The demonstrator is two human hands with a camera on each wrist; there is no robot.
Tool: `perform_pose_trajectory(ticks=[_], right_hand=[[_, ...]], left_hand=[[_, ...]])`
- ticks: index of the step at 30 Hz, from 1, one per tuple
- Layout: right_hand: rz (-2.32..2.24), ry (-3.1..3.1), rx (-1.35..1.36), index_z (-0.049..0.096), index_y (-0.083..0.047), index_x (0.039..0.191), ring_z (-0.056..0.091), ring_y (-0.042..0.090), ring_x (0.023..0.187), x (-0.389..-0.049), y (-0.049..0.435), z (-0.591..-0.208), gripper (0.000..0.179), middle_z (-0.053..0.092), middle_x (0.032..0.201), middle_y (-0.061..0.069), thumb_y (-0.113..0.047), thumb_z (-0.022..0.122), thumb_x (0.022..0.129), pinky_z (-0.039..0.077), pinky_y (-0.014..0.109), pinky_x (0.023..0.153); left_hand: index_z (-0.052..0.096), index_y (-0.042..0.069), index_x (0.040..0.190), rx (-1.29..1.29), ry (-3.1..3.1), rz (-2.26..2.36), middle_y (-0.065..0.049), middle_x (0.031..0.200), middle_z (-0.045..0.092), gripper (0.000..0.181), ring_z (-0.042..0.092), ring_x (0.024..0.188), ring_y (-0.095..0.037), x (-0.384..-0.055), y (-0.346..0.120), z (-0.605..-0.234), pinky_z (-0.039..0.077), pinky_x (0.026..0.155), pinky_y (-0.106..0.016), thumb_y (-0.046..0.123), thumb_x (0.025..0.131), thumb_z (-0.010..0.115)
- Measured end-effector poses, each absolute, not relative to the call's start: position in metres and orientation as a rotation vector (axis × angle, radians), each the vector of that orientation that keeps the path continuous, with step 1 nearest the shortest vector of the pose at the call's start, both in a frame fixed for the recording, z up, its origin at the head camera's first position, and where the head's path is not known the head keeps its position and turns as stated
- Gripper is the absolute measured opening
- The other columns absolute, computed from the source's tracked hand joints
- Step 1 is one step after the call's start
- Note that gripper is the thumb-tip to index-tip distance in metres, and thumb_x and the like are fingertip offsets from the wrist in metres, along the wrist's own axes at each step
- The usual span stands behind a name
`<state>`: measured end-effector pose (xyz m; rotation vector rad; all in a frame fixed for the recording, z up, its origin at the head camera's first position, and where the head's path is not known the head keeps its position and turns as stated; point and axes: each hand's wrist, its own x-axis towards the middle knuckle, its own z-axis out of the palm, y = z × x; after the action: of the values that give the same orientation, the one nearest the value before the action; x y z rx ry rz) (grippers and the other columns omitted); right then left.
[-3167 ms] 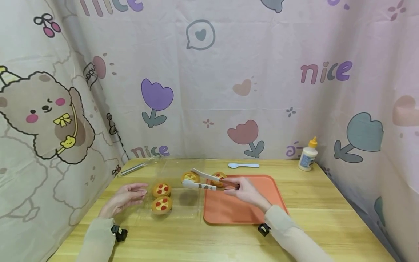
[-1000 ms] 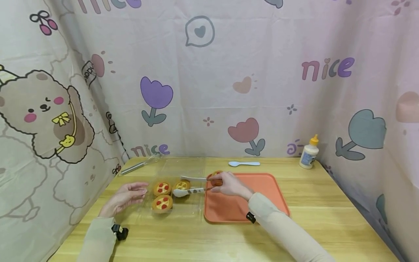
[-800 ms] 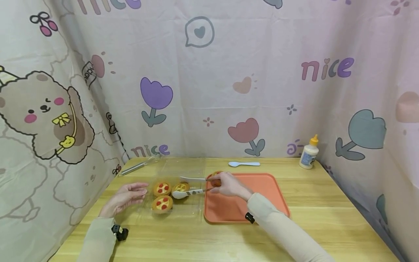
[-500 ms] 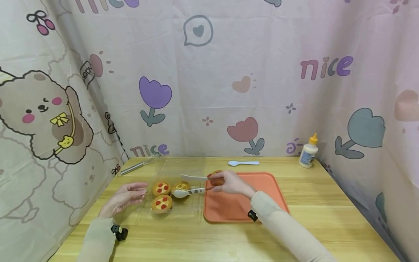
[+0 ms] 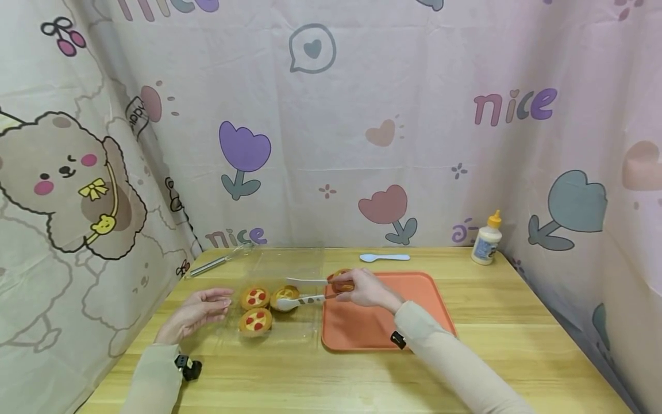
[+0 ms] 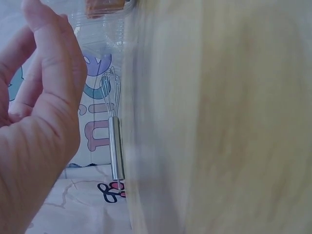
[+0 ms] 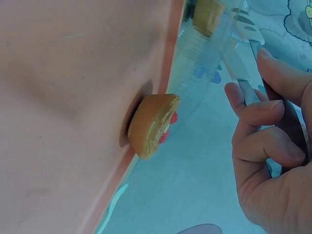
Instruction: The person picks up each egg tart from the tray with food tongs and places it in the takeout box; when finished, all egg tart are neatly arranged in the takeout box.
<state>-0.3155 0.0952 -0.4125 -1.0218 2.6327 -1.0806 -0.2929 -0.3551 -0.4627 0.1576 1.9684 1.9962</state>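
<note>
My right hand (image 5: 368, 288) holds a pair of tongs (image 5: 310, 300) with white tips and brown handles, reaching left over the clear plastic container (image 5: 305, 336). Between the tong tips is a small tart (image 5: 287, 292) with a yellow topping; whether they grip it I cannot tell. Two red-dotted tarts (image 5: 256, 298) sit to its left, one in front of the other. Beside the container's left side, my left hand (image 5: 199, 310) hovers with loosely bent fingers, holding nothing. Another red-dotted tart (image 7: 155, 126) stands on the orange tray (image 5: 362, 333), partly behind my right hand in the head view.
A wire whisk (image 5: 212, 264) lies at the back left, near the container's raised clear lid (image 5: 284, 261). Behind the tray is a pale blue spoon (image 5: 384, 258). A glue bottle (image 5: 486, 244) with a yellow cap stands at the back right. Printed curtains enclose the table (image 5: 496, 345).
My right hand and the tongs have moved left. The yellow-topped tart has shifted left and toward me, up beside the red-dotted tarts. My left hand has stayed in place.
</note>
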Motion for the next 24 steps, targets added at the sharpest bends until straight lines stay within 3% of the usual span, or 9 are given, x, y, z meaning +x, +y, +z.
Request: perform_pose_trajectory(ticks=[12,19,24], right_hand=[[-1.027,2.682,-1.025,0.07,-0.016,0.121,0.067,0.028,0.104,-0.3172,0.0952,-0.4104,0.034,0.073,0.11,0.006,-0.016,0.076,0.087,0.057,0.044,0.09],[-1.018,2.639,-1.02,0.067,-0.008,0.126,0.066,0.034,0.108,-0.3173,0.0916,-0.412,0.039,0.071,0.114,0.015,-0.017,0.074,0.088,0.058,0.041,0.089],[-1.041,2.644,-1.021,0.067,-0.008,0.126,0.067,0.031,0.108,-0.3179,0.0901,-0.4144,0.037,0.071,0.115,0.014,-0.015,0.072,0.09,0.058,0.04,0.09]], left_hand=[[0.052,-0.001,0.136,0.199,1.941,2.004,-0.003,0.105,0.069,0.04,0.069,0.088,-0.013,-0.2957,-0.3554,-0.4661,0.061,0.081,-0.026,0.002,0.096,0.059],[0.055,0.003,0.134,0.188,1.94,2.004,-0.003,0.106,0.069,0.038,0.069,0.088,-0.013,-0.2953,-0.3563,-0.4668,0.061,0.081,-0.026,0.003,0.096,0.059],[0.058,0.006,0.131,0.214,1.936,2.01,-0.003,0.103,0.07,0.035,0.069,0.088,-0.013,-0.2956,-0.3574,-0.4665,0.061,0.08,-0.025,0.001,0.096,0.058]])
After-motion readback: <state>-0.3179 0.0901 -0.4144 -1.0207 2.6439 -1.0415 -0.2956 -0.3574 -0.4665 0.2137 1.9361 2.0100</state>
